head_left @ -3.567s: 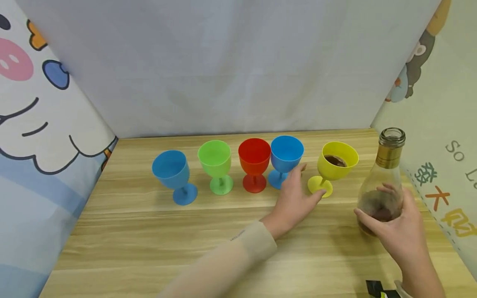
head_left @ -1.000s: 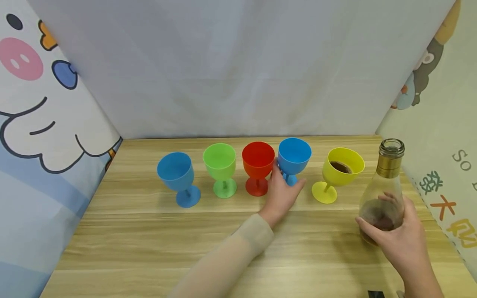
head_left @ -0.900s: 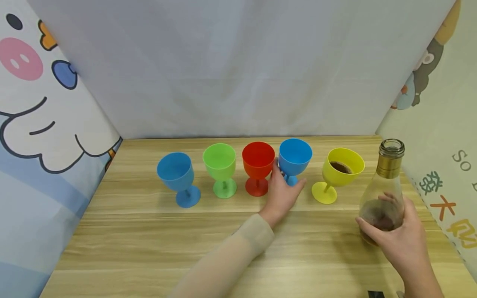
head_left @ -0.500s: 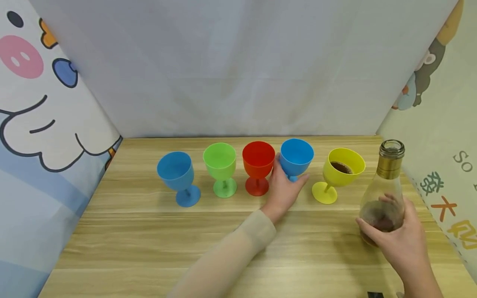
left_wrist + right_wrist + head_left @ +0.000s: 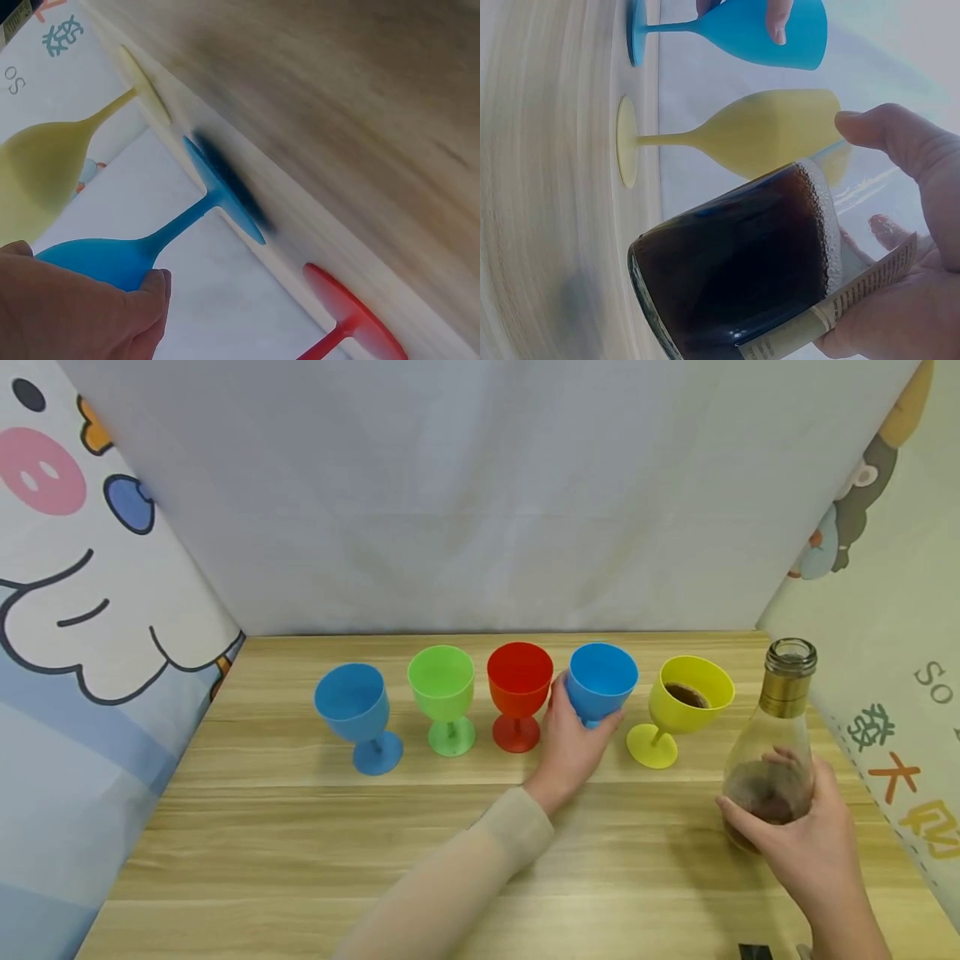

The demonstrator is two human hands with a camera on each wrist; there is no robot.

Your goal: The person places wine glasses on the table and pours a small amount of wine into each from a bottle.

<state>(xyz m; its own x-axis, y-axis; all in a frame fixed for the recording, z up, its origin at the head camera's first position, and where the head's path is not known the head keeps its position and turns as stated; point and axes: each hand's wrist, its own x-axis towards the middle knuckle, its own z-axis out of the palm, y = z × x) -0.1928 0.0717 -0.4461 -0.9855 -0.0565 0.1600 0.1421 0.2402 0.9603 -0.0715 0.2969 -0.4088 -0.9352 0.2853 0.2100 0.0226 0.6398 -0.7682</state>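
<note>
Near the right edge of the table [image 5: 300, 852] we note 1 bottle [image 5: 765, 764], the right hand [image 5: 806, 839] curled round it. Toward the back edge we see 1 blue goblet [image 5: 600, 692], between red goblet [image 5: 517, 693] and yellow goblet [image 5: 678, 717], gripped by the curled left hand [image 5: 570, 752].

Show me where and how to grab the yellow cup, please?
Probably take the yellow cup round its bowl, from the front, keeping it level. It stands upright with dark drink inside, and the bowl is wide while the stem is thin. A blue cup is close on its left and the bottle on its right, so the front looks easiest.
</note>
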